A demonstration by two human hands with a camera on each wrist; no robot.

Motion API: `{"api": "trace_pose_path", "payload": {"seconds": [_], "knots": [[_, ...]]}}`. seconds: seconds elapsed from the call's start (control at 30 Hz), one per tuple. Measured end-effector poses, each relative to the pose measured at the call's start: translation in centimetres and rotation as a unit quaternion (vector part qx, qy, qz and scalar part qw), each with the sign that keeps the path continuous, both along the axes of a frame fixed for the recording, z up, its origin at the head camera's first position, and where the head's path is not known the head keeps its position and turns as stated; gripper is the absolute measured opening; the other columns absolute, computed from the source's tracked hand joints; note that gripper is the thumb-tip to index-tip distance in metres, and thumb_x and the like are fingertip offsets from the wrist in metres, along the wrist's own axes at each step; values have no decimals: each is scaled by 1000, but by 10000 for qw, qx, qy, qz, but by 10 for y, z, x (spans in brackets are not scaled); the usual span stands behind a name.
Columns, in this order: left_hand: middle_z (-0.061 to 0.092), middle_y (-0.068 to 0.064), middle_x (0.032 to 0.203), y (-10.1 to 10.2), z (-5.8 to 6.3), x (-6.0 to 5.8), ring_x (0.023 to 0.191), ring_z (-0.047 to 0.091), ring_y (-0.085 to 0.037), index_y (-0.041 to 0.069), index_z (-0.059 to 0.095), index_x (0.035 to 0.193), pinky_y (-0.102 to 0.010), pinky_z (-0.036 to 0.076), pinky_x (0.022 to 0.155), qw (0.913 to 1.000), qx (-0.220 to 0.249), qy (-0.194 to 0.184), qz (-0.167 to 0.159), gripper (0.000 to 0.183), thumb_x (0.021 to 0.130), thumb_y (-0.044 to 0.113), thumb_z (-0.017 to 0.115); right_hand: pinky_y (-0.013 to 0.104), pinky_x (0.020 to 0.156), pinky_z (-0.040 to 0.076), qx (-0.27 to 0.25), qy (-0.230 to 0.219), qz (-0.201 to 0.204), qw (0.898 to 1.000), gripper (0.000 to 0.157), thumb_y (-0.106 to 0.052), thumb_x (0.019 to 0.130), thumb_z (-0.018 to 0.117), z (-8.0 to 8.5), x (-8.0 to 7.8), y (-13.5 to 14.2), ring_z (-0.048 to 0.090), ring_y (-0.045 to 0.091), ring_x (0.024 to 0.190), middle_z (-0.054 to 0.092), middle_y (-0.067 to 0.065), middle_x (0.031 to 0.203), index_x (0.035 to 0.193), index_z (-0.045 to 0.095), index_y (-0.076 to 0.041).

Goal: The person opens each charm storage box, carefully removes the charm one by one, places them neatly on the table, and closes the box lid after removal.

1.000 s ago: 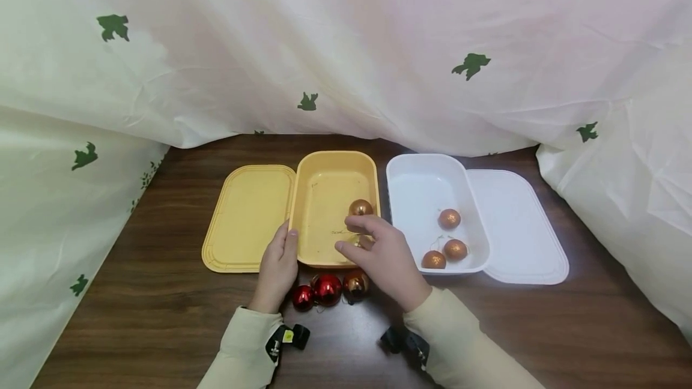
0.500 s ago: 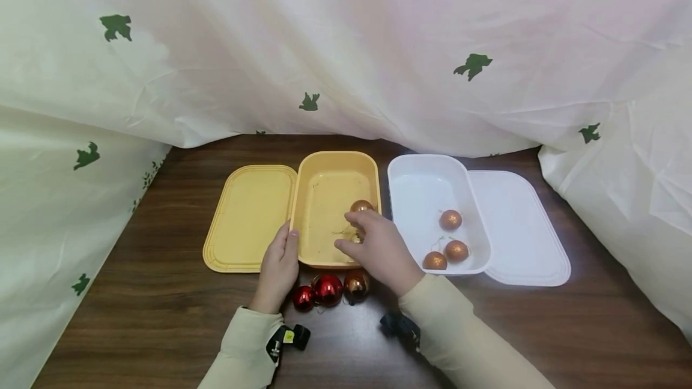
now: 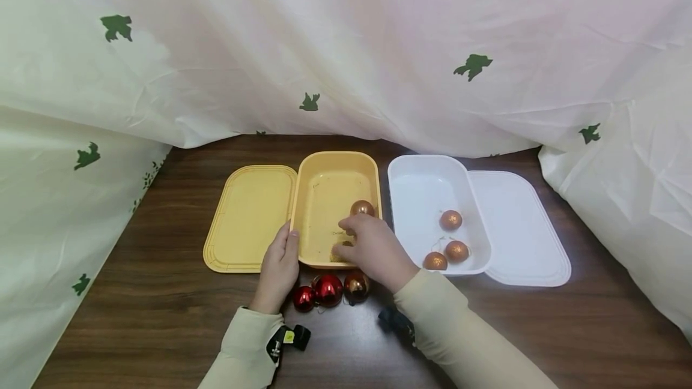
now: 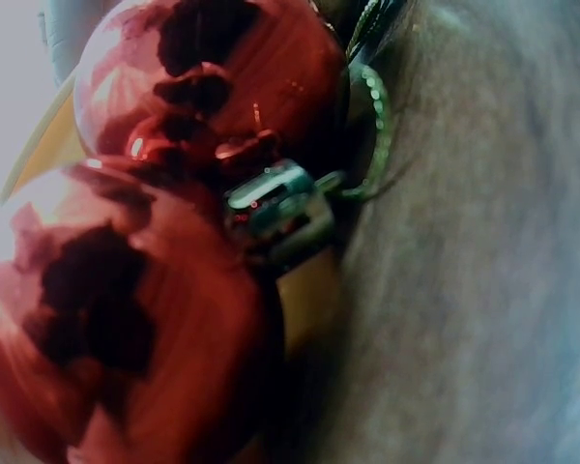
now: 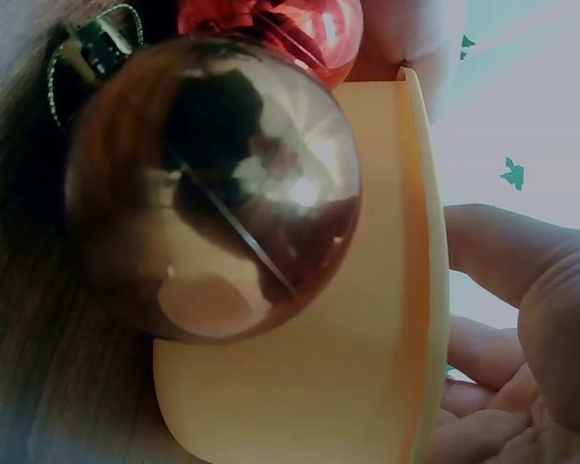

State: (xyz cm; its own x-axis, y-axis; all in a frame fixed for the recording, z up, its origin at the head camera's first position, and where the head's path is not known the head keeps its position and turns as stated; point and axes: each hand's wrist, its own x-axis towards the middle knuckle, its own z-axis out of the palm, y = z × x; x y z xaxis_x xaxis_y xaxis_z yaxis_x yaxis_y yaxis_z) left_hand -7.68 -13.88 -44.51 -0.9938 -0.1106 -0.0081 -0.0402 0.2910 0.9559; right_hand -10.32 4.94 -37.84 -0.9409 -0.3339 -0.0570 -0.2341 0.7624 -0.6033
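Note:
My left hand (image 3: pixel 278 269) grips the near left corner of the yellow box (image 3: pixel 324 197), thumb at the rim. My right hand (image 3: pixel 378 251) reaches over the near right corner into that box, its fingers curled about a gold ball ornament (image 3: pixel 344 249) that they mostly hide. In the right wrist view the box wall (image 5: pixel 358 396) hides the fingertips' contact. Another gold ball (image 3: pixel 362 208) lies just beyond the fingers. Before the box sit a small red bauble (image 3: pixel 304 299), a larger red bauble (image 3: pixel 327 290) and a copper-gold bauble (image 3: pixel 357 286).
Right of the yellow box stands a white box (image 3: pixel 427 191) with three glittery copper balls (image 3: pixel 456 251). A yellow lid (image 3: pixel 251 218) lies at the left, a white lid (image 3: pixel 524 227) at the right. Patterned white cloth (image 3: pixel 346 47) hangs behind the wooden table (image 3: pixel 135 293).
My right hand has lowered and shifted slightly left in the yellow box, its fingers coming round the near gold ball, which has moved left. The left hand keeps its place.

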Motion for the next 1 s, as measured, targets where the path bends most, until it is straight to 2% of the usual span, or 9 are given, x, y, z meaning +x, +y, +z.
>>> {"api": "trace_pose_path", "payload": {"seconds": [0.1, 0.3, 0.6, 0.73, 1.0], "knots": [[49, -20, 148, 0, 0, 1, 142, 39, -32, -1, 43, 149, -50, 30, 117, 9999, -84, 56, 12, 44, 110, 19, 37, 40, 82, 56, 173, 244, 209, 9993, 39, -25, 83, 81, -2, 0, -2, 66, 19, 85, 74, 8, 102, 115, 74, -4], [51, -19, 147, -1, 0, 0, 140, 42, -32, 1, 45, 149, -51, 32, 116, 9998, -185, 53, 46, 44, 110, 21, 38, 40, 84, 57, 470, 609, 428, 9961, 35, -29, 83, 82, -6, 2, -7, 71, 23, 94, 76, 6, 104, 109, 76, -7], [48, -17, 150, -2, 1, 1, 142, 39, -29, 2, 44, 150, -48, 30, 118, 9998, -179, -28, -4, 45, 110, 22, 37, 37, 73, 56, 950, 364, 504, 9935, 39, -42, 86, 79, -6, -2, -15, 70, 18, 83, 76, 0, 97, 111, 76, -13], [47, -16, 151, -2, 1, 0, 143, 37, -27, 2, 42, 151, -47, 29, 118, 9999, -116, -65, -60, 45, 110, 22, 36, 38, 70, 56, 1090, 314, 450, 9925, 42, -46, 85, 79, -7, -3, -17, 70, 18, 84, 76, -2, 99, 113, 76, -16], [45, -16, 152, -2, 0, 0, 144, 36, -27, 2, 41, 152, -47, 28, 119, 9999, -56, -76, -96, 46, 111, 23, 35, 38, 71, 56, 1019, 399, 270, 9936, 43, -47, 85, 78, -10, -2, -17, 70, 18, 85, 76, -2, 103, 116, 76, -17]]}}
